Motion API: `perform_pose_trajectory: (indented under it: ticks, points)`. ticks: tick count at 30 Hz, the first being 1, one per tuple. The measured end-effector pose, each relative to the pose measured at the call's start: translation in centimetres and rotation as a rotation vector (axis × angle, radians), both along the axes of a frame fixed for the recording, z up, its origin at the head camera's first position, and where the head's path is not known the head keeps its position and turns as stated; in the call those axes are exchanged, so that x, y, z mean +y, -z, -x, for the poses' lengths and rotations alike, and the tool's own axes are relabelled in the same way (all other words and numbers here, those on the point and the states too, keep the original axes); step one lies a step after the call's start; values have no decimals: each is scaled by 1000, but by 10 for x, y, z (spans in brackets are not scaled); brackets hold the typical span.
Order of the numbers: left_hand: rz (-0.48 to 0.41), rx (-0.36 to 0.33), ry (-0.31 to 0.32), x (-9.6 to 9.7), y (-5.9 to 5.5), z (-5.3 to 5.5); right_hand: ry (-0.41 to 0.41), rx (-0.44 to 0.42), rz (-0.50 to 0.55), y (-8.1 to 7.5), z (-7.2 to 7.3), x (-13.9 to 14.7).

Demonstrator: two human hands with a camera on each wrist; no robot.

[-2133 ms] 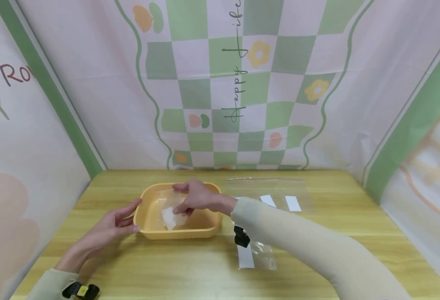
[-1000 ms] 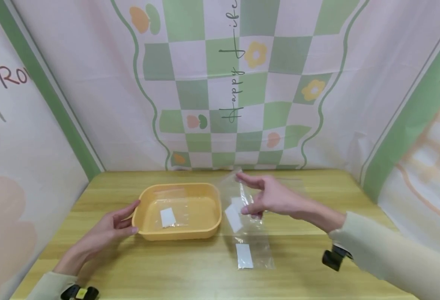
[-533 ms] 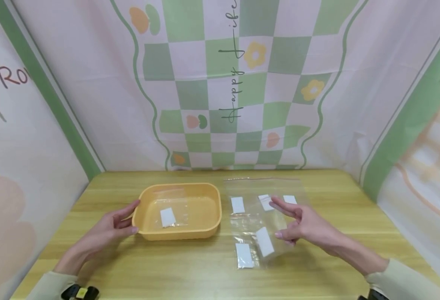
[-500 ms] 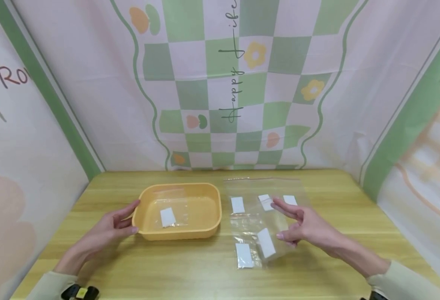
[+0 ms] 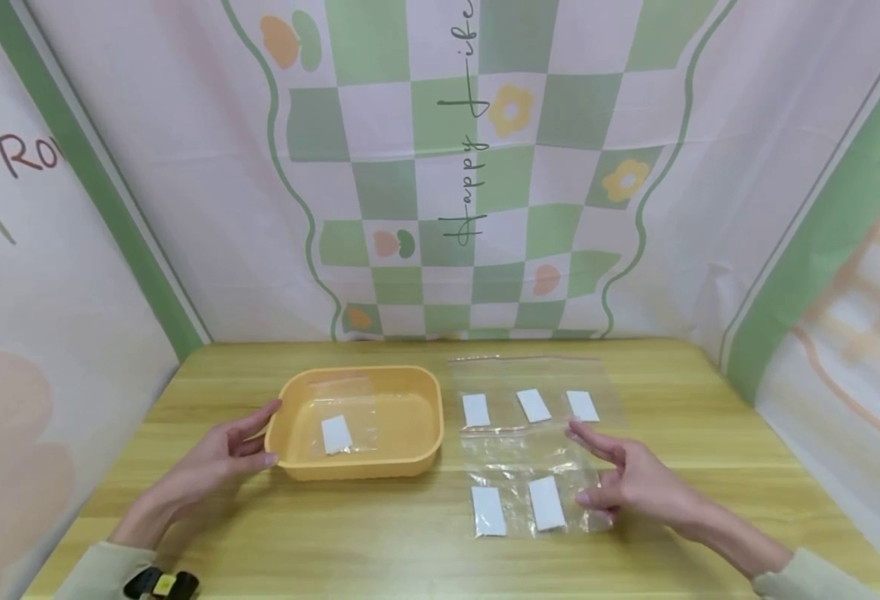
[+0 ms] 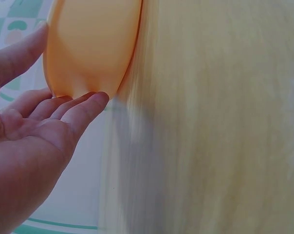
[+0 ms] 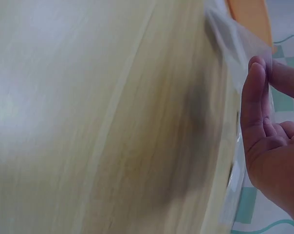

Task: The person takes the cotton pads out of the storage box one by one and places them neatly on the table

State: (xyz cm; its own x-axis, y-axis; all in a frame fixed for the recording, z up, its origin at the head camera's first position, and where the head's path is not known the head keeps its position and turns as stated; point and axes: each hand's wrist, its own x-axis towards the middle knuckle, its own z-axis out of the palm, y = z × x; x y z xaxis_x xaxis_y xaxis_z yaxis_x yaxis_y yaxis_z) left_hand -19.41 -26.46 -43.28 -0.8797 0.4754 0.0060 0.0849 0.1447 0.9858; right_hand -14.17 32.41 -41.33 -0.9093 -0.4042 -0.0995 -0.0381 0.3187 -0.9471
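My left hand (image 5: 218, 458) grips the left end of a yellow plastic tray (image 5: 406, 469), its fingers and thumb against the end wall, as the left wrist view (image 6: 88, 44) also shows. Inside the tray lies a clear zip-lock bag with a white card (image 5: 337, 434) in it. At the right, my right hand (image 5: 646, 483) pinches the right edge of a clear zip-lock bag holding a white card (image 5: 547, 503). This bag lies in the front row beside another bagged white card (image 5: 488, 511). In the right wrist view, clear film (image 7: 237, 46) reaches the fingertips.
Behind the front row, clear zip-lock bags with three white cards (image 5: 533, 406) lie side by side. Everything stands on a wooden table (image 5: 380, 533). A printed curtain (image 5: 451, 287) hangs at the table's back edge, with cloth on both sides.
My right hand left the tray, picked up a bag with a white card and brought it right and forward into the front row. My left hand has stayed on the tray.
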Motion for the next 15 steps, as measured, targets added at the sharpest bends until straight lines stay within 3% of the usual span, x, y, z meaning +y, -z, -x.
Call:
perform_pose_trajectory:
  ticks: [15]
  points:
    - [3, -4, -5, -1, 0, 0, -12, 83, -225, 16, 3, 7]
